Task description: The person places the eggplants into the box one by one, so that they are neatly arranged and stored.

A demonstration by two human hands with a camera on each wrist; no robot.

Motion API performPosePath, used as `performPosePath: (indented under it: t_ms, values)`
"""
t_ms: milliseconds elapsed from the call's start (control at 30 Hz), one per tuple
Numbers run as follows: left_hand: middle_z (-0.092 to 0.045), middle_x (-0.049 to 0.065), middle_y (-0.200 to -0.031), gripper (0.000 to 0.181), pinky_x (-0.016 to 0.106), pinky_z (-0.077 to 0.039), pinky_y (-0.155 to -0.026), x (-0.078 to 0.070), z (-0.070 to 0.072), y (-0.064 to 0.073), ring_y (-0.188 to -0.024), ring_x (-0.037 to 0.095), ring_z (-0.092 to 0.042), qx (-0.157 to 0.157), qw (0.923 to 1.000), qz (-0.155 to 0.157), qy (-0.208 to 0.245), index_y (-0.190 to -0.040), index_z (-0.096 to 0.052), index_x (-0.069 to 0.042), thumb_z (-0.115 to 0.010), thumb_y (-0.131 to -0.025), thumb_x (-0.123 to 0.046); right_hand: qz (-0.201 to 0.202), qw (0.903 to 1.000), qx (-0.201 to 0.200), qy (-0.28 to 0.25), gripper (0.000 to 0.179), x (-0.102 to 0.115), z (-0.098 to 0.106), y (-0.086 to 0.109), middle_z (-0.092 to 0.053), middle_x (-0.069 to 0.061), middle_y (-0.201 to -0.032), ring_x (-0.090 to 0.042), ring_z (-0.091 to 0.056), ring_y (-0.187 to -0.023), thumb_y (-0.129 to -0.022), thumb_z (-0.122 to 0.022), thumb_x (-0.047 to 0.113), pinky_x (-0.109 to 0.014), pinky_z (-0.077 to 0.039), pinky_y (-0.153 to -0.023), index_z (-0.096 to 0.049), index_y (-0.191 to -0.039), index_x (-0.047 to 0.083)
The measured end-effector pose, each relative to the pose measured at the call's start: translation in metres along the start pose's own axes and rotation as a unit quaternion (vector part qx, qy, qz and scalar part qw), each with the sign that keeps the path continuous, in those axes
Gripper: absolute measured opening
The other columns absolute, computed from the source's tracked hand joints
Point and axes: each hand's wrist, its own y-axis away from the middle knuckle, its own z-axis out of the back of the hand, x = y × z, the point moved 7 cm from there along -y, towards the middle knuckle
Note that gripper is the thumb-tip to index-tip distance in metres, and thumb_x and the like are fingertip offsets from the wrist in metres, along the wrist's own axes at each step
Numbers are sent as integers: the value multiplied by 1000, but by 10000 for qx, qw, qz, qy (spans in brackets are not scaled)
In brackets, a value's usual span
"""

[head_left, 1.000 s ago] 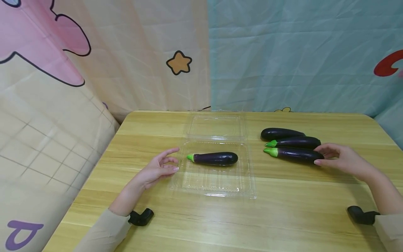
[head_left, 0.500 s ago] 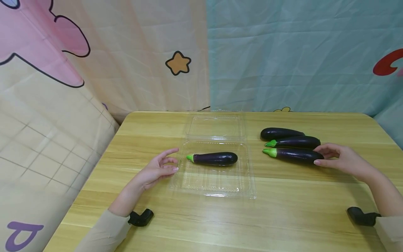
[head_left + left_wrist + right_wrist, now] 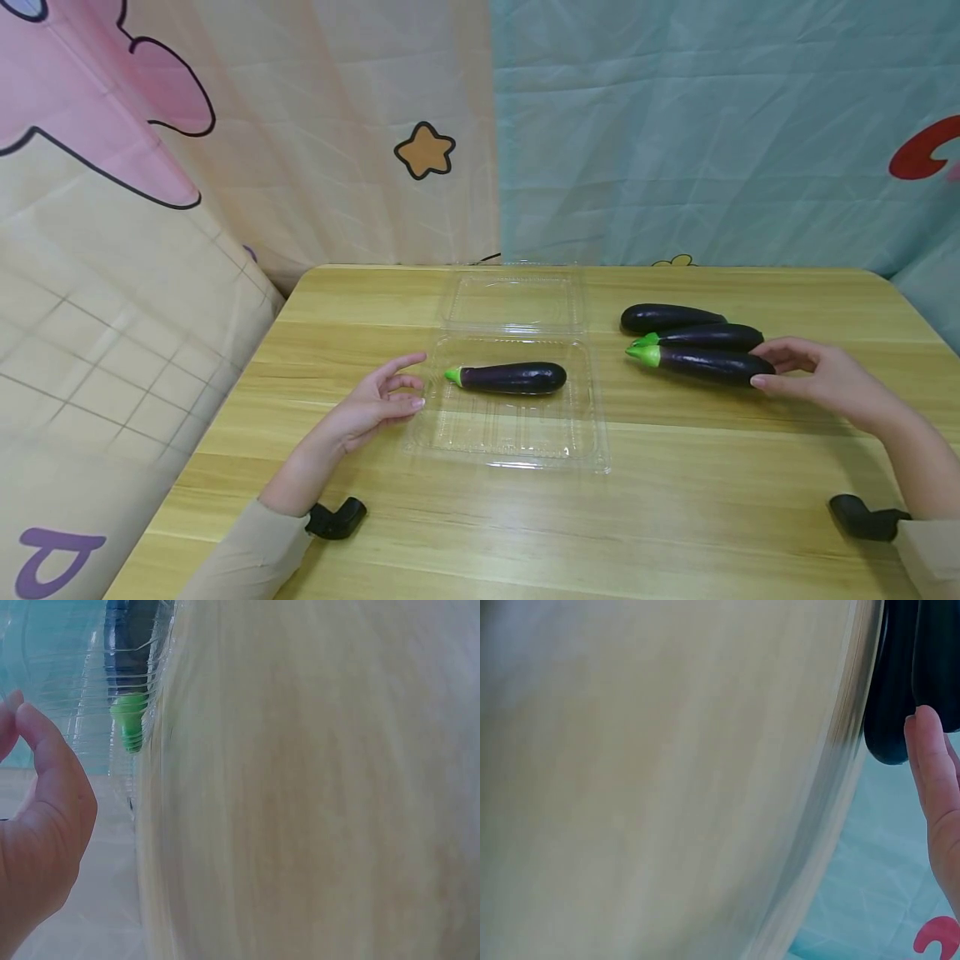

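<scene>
In the head view, my right hand [image 3: 832, 383] holds the round end of a dark purple eggplant [image 3: 708, 365] between thumb and fingers. Its green stem points left, overlapping a second eggplant [image 3: 720, 336] just behind. A third eggplant [image 3: 663, 317] lies farther back. My left hand [image 3: 371, 407] is at the left edge of an unfolded clear plastic clamshell box [image 3: 517, 446], fingers loosely bent and apart, thumb tip right at the rim. One eggplant [image 3: 513, 377] lies in the box's near half, stem to the left; the left wrist view shows its green stem [image 3: 129, 716] through the plastic.
The box's clear lid [image 3: 517, 300] lies folded back toward the far edge of the wooden table [image 3: 675, 517]. A printed curtain [image 3: 637, 133] hangs behind the table. Black wrist mounts [image 3: 341, 518] jut out under both sleeves.
The stem end of the eggplant in my right hand has tipped up slightly and shifted toward the one behind it. My left hand and the box stay put.
</scene>
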Motion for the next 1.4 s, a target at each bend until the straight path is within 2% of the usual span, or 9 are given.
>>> performPosePath:
  t_ms: [467,767,1100,1400]
  values:
    - [-45,10,-110,72,20,-51,-72,0,0,1,-80,10,-57,2,10000,21,-7,-147,-21,-4,-58,-86,8,-148,9995,-272,-26,45,9,2,1,-45,19,-109,10,-40,-93,-86,-68,27,-12,-41,-65,-53,-123,7]
    - [-45,10,-110,72,20,-51,-72,1,0,0,-79,9,-57,-8,10000,38,-4,-146,-22,-5,-58,-86,8,-5,9986,-417,-325,38,20,4,4,-47,23,-108,10,-40,-95,-86,-68,21,-10,-38,-66,-56,-121,12]
    - [-46,9,-109,73,19,-51,-71,-1,0,0,-79,9,-57,4,10000,58,66,-146,-21,-4,-58,-85,9,28,9971,-335,-687,35,34,4,5,-50,18,-106,12,-44,-95,-88,-66,17,-8,-40,-66,-56,-121,16]
    - [-46,8,-107,72,19,-51,-70,0,0,-1,-78,9,-58,4,10000,31,89,-146,-21,-4,-58,-85,9,258,9950,-374,-884,35,56,0,3,-54,15,-105,8,-49,-94,-86,-67,13,-10,-43,-67,-58,-119,14]
